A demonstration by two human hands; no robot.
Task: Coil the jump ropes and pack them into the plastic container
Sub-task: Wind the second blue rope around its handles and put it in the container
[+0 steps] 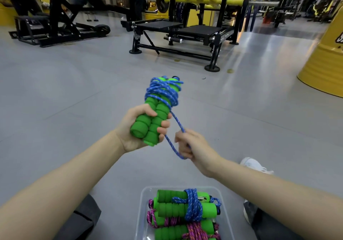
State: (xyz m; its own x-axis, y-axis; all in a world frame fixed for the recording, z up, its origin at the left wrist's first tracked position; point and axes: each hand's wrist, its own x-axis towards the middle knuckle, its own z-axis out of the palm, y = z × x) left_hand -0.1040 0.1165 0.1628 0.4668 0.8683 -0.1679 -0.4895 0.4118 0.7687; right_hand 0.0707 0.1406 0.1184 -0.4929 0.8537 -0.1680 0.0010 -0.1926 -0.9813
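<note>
My left hand [138, 128] grips both foam handles [155, 118] beyond the far edge of the box [142, 199], my right hand [193, 145] pinches the cord [177, 121]; light and limp, I judge, best held taut near the wraps.

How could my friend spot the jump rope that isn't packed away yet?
Look above the clear plastic container on the grey floor. There the left hand grips a jump rope by two green foam handles, with blue cord wound round their tops. Unlike the packed ropes, its loose tail runs to the right hand.
</note>
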